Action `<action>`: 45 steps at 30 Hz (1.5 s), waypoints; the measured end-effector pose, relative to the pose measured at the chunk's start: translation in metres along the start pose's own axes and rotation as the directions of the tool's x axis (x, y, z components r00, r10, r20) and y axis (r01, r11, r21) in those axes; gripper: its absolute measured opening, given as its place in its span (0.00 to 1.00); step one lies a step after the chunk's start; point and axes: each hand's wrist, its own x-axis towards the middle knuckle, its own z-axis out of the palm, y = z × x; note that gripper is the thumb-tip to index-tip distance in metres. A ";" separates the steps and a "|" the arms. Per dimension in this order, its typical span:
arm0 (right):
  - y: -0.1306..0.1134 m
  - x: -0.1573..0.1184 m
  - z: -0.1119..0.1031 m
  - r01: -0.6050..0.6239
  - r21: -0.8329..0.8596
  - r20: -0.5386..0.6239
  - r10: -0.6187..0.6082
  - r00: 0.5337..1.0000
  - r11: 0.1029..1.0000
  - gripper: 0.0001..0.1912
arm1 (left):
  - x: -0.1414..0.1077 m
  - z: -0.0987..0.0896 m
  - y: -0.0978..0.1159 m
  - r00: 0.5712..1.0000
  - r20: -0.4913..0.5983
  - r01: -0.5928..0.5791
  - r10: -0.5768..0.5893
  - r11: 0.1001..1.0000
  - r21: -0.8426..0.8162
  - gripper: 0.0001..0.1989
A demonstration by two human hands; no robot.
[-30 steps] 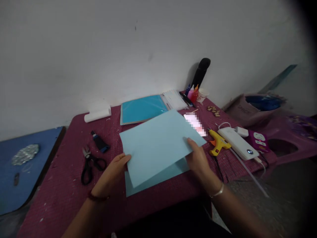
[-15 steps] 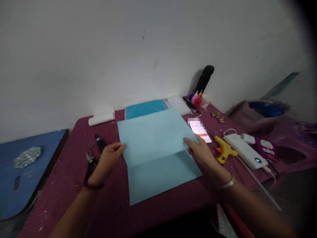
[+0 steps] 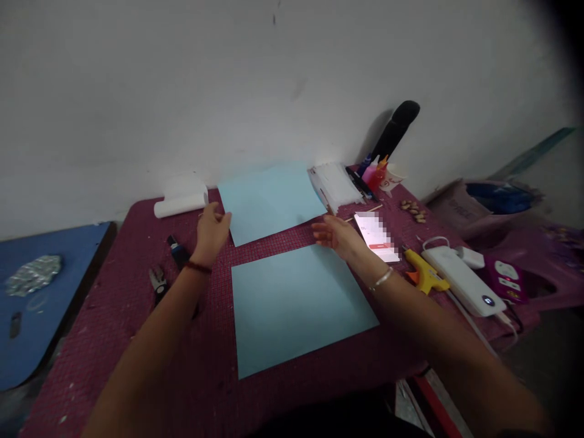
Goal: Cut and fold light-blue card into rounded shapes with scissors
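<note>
Two light blue sheets of paper lie on the purple table. The near sheet is flat in front of me. At the back, the far sheet covers where the darker blue pack was, its back edge blurred against the wall. At its left edge is my left hand, fingers loosely bent and apart, with no clear grip on the paper. My right hand, fingers spread, hovers by the far sheet's front right corner and holds nothing.
Left lie pliers, a dark blue-capped tool and a white roll. Rightward are white strips, small bottles, a phone, peanuts, a yellow glue gun, a power bank and a power strip.
The upper sheet, held in both hands before, has moved back to the wall side and lies over the darker blue pack. The sheet beneath is uncovered. Both hands have loosened.
</note>
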 end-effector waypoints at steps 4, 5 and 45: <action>0.018 -0.065 -0.016 0.303 -0.421 0.322 -0.172 0.931 0.855 0.08 | -0.118 -0.001 0.019 0.690 0.563 -0.645 0.455 0.740 0.192 0.19; 0.023 -0.083 -0.020 0.417 -0.519 0.409 -0.212 0.888 0.746 0.09 | -0.152 0.002 0.021 0.560 0.704 -0.744 0.438 0.639 0.195 0.22; 0.030 -0.155 -0.063 0.655 -0.741 0.662 -0.003 0.750 0.150 0.14 | -0.240 -0.010 0.018 0.547 0.832 -0.669 0.093 0.646 0.368 0.14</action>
